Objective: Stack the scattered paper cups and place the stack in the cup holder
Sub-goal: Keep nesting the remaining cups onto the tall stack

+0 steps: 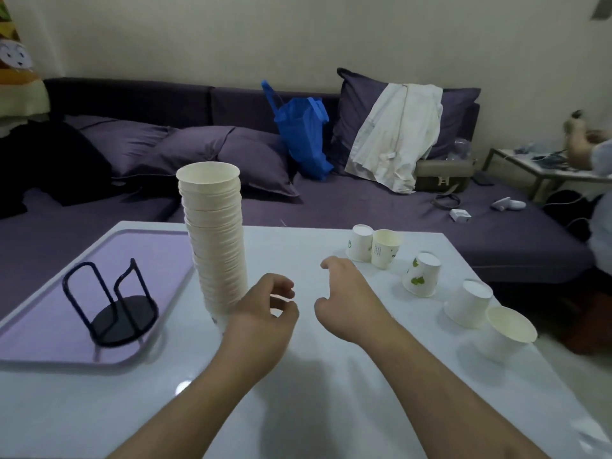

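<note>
A tall stack of white paper cups (215,240) stands upright on the white table (298,409), its base hidden behind my left hand (261,313). That hand sits just right of the stack's foot, fingers loosely curled, holding nothing. My right hand (347,293) hovers over the table's middle with relaxed curled fingers, empty, short of the loose cups. Several single cups lie to the right: an inverted one (360,243), an upright one (384,248), an inverted leaf-print one (421,274), another inverted (467,303), and a mouth-up one (506,332). The black wire cup holder (112,306) stands empty on the left.
The holder sits on a lavender tray (49,326) at the table's left. Behind the table runs a purple sofa (364,207) with cushions, a blue bag (303,137) and a white garment. Another person's arm shows at the far right by a side table (530,167).
</note>
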The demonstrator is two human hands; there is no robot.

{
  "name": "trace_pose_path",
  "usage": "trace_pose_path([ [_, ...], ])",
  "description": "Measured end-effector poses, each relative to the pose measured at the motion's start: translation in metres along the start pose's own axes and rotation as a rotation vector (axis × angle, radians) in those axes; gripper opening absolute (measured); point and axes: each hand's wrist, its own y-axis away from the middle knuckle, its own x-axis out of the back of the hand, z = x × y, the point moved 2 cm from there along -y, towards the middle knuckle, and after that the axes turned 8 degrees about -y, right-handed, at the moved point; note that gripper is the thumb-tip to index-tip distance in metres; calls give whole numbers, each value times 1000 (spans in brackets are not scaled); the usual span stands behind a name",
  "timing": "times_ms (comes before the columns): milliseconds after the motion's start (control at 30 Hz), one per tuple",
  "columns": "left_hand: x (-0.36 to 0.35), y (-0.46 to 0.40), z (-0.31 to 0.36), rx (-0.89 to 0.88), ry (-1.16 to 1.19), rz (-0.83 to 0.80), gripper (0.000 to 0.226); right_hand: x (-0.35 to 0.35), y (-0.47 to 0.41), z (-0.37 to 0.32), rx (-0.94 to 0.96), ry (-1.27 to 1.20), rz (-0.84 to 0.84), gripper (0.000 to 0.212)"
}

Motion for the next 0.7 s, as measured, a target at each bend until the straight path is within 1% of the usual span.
trace_pose_path([
  [167,-54,-30,-9,-38,-31,-90,24,20,-50,43,-100,66,191,60],
  [267,-78,-41,-21,12,30,-85,22,23,-90,59,-93,144,273,54],
  [367,-93,-53,-26,91,69,-113,23,25,-132,70,-101,223,366,38],
  [400,-97,-57,-27,113,80,-119,23,25,-144,74,-96,271,381,33],
  [467,-102,-64,-31,134,91,-123,24,22,-163,80,-99,378,374,30],
  [567,-106,-69,-34,146,105,-129,26,21,-171,79,-130,395,361,29],
  [700,-105,-70,-32,156,91,-126,26,21,-167,72,-72,447,358,19],
])
